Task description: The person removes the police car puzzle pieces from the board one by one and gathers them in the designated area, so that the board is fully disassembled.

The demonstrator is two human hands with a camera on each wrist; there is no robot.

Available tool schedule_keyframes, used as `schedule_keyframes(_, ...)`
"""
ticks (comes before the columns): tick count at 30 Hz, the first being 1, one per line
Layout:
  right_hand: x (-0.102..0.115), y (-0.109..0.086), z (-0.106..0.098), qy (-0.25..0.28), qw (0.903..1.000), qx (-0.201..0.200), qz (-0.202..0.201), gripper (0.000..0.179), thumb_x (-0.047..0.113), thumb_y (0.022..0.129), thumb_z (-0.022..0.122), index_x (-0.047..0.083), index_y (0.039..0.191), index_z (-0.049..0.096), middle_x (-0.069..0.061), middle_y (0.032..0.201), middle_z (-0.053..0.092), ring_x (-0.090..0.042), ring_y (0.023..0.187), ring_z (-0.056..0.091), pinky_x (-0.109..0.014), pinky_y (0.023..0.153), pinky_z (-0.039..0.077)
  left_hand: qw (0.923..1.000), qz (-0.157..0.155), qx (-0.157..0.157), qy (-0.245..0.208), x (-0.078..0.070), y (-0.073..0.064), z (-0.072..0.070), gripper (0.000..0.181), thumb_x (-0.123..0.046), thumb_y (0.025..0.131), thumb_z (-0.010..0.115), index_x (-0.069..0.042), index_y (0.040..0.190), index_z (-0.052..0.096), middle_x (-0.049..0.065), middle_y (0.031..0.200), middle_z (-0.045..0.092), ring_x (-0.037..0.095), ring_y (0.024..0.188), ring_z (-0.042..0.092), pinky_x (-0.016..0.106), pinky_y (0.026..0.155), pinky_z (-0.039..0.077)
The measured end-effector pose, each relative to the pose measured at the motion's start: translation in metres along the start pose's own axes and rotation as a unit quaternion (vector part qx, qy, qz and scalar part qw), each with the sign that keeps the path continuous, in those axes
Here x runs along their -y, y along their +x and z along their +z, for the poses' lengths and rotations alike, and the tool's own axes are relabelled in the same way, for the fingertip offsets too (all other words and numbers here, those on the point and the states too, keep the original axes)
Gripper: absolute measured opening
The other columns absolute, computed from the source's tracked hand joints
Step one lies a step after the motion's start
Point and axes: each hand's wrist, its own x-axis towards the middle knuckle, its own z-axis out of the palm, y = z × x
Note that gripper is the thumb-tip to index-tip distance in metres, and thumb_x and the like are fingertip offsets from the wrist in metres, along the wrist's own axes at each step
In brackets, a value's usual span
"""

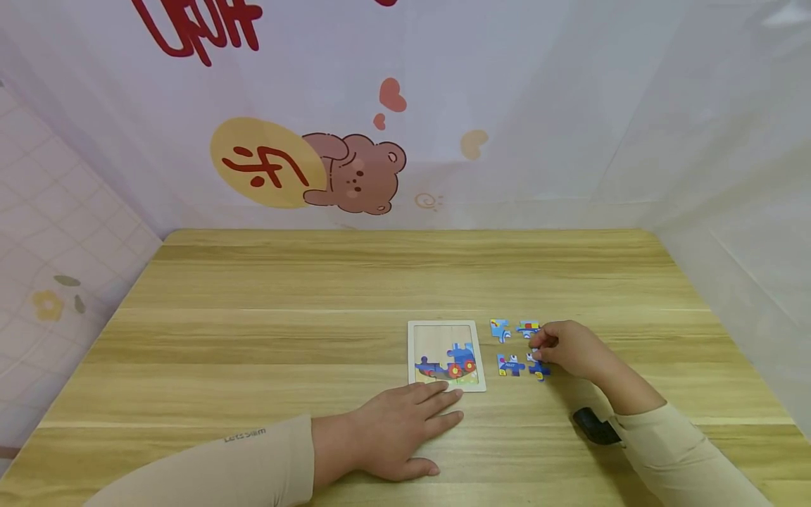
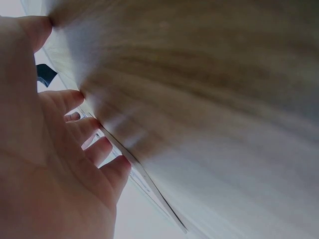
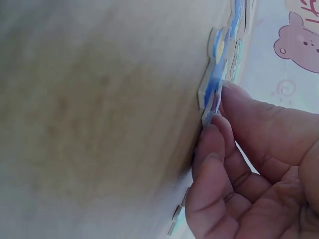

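Observation:
A small jigsaw tray [image 1: 441, 323] with a pale frame lies on the table, its lower part filled with joined pieces [image 1: 461, 355] of a blue vehicle with red wheels. My left hand [image 1: 399, 429] lies palm down with fingers extended, fingertips at the tray's near edge; the left wrist view shows them along that edge [image 2: 154, 186]. To the right of the tray, my right hand [image 1: 570, 348] pinches a blue puzzle piece [image 1: 538, 370] between thumb and fingertips. In the right wrist view this piece [image 3: 214, 89] stays close to the tabletop, its edge partly hidden by the thumb.
Loose pieces lie near the right hand: a light blue one [image 1: 499, 329], one with coloured blocks [image 1: 527, 327] and one with lettering [image 1: 509, 365]. A black device [image 1: 595, 427] sits at the right wrist. Behind the wooden table [image 1: 285, 282] hangs a printed white curtain [image 1: 538, 84].

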Motion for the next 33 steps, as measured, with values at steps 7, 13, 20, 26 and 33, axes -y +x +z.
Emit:
schedule_keyframes(7, 0.001, 0.002, 0.0, -0.005, 1.0, 0.0, -0.008, 0.004, 0.004, 0.086, 0.069, 0.002, 0.086, 0.066, 0.0, 0.08, 0.063, -0.014, 0.073, 0.052, -0.03, 0.065, 0.044, 0.9998, -0.001, 0.013, -0.015, 0.001, 0.0, -0.001, 0.068, -0.061, 0.097, 0.035, -0.021, 0.151, 0.034, 0.002, 0.158, 0.027, 0.021, 0.144, 0.026, 0.03, 0.112, 0.029)
schedule_keyframes(13, 0.001, 0.003, 0.0, -0.009, 0.9999, 0.001, -0.013, 0.004, 0.005, 0.087, 0.069, 0.002, 0.086, 0.065, 0.0, 0.079, 0.062, -0.014, 0.072, 0.051, -0.03, 0.064, 0.043, 0.9998, -0.002, 0.014, -0.013, 0.001, 0.0, -0.001, 0.068, -0.061, 0.097, 0.035, -0.021, 0.152, 0.033, 0.002, 0.158, 0.026, 0.021, 0.144, 0.026, 0.03, 0.112, 0.029)
schedule_keyframes(20, 0.007, 0.002, -0.003, -0.006, 0.9998, -0.016, -0.011, 0.01, 0.014, 0.088, 0.069, 0.004, 0.09, 0.066, 0.001, 0.079, 0.06, -0.015, 0.072, 0.049, -0.032, 0.065, 0.042, 0.9995, -0.002, 0.022, -0.024, 0.001, 0.001, -0.001, 0.068, -0.061, 0.097, 0.033, -0.021, 0.152, 0.031, 0.002, 0.159, 0.024, 0.021, 0.145, 0.024, 0.03, 0.113, 0.028)
schedule_keyframes(26, 0.017, 0.002, -0.004, 0.006, 0.9992, -0.034, -0.022, 0.02, 0.014, 0.091, 0.065, 0.0, 0.104, 0.066, -0.003, 0.088, 0.061, -0.02, 0.082, 0.054, -0.034, 0.069, 0.045, 0.9997, -0.002, 0.019, -0.011, 0.0, 0.0, -0.001, 0.068, -0.061, 0.097, 0.033, -0.021, 0.152, 0.032, 0.002, 0.159, 0.024, 0.021, 0.144, 0.024, 0.03, 0.113, 0.028)
schedule_keyframes(33, 0.031, 0.004, 0.005, 0.043, 0.9971, -0.053, -0.032, 0.026, 0.017, 0.093, 0.063, 0.0, 0.113, 0.064, -0.005, 0.097, 0.064, -0.024, 0.094, 0.058, -0.039, 0.078, 0.048, 0.9995, -0.002, 0.024, -0.022, 0.0, 0.001, -0.003, 0.068, -0.061, 0.097, 0.033, -0.021, 0.152, 0.031, 0.002, 0.159, 0.024, 0.021, 0.145, 0.023, 0.03, 0.113, 0.028)
